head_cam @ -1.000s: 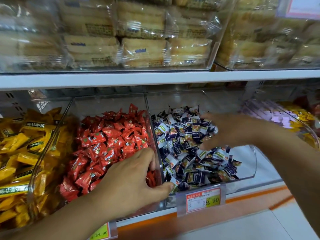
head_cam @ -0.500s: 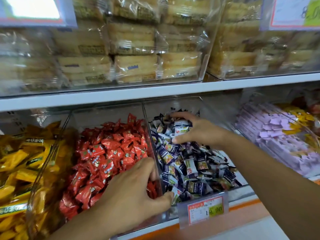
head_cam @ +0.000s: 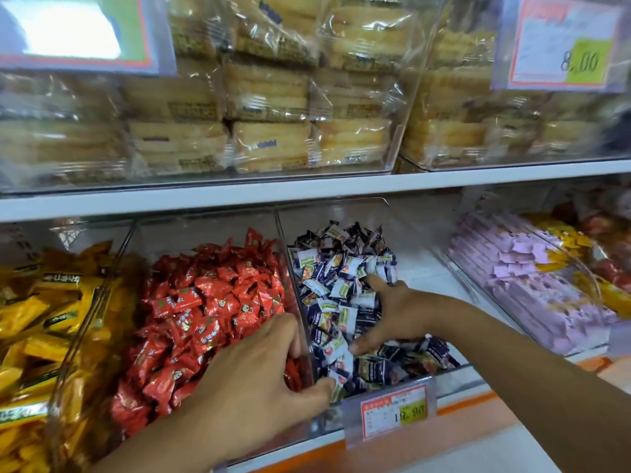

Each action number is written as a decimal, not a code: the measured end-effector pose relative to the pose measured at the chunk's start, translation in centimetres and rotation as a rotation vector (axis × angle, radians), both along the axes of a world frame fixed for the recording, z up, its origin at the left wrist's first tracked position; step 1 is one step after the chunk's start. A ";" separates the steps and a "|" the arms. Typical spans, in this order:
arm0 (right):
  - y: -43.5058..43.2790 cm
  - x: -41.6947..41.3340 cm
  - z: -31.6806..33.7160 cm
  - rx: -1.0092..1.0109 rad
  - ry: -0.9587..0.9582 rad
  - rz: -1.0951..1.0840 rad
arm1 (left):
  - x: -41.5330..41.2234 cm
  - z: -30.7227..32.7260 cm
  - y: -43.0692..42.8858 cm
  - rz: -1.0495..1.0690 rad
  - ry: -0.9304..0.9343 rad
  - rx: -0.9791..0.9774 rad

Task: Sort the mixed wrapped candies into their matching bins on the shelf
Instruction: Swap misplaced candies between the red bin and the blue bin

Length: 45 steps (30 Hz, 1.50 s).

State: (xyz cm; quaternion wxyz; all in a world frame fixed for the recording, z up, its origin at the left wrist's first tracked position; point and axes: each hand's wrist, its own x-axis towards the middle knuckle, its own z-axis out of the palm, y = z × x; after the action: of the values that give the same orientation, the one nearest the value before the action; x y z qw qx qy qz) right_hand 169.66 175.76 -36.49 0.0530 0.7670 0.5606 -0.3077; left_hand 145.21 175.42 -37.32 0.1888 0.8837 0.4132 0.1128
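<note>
Two clear bins share a divider [head_cam: 293,274] on the lower shelf. The left bin [head_cam: 205,230] holds red wrapped candies [head_cam: 211,302]. In the right bin [head_cam: 341,208] lie blue-and-white wrapped candies [head_cam: 341,268]. My left hand [head_cam: 259,380] grips the front of the divider, fingers among the red candies and thumb on the blue-and-white side. My right hand [head_cam: 396,315] rests in the blue-and-white pile, thumb and fingers spread, palm down on the candies. Whether a candy lies under the palm is hidden.
A bin of yellow wrapped candies [head_cam: 41,319] stands at the far left, and a bin of purple ones [head_cam: 519,278] at the right. A price tag [head_cam: 392,413] hangs on the shelf edge. Above, the upper shelf [head_cam: 307,191] carries packaged cakes [head_cam: 269,145].
My right hand has slid from the back of the blue-and-white pile toward the front and pressed down into it. The view has tilted upward. My left hand keeps its hold on the divider.
</note>
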 end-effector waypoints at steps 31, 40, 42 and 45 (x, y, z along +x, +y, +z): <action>2.2 -0.4 3.2 0.691 0.597 -0.338 | 0.0 0.6 -0.2 -0.015 0.039 -0.014; 1.3 -0.1 7.8 0.331 0.374 -0.146 | 0.0 0.3 0.0 0.011 0.024 -0.020; 0.8 1.3 7.8 0.236 0.234 -0.134 | 0.0 0.3 -0.1 0.012 0.019 -0.014; 0.8 1.6 4.9 0.098 0.037 -0.123 | 0.0 0.5 -0.1 0.010 0.022 -0.010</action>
State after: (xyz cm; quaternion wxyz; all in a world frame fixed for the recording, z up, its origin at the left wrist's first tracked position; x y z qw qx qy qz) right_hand 171.22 176.51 -31.58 -0.0140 0.7957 0.5277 -0.2970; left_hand 145.16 175.28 -36.86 0.1880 0.8819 0.4201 0.1017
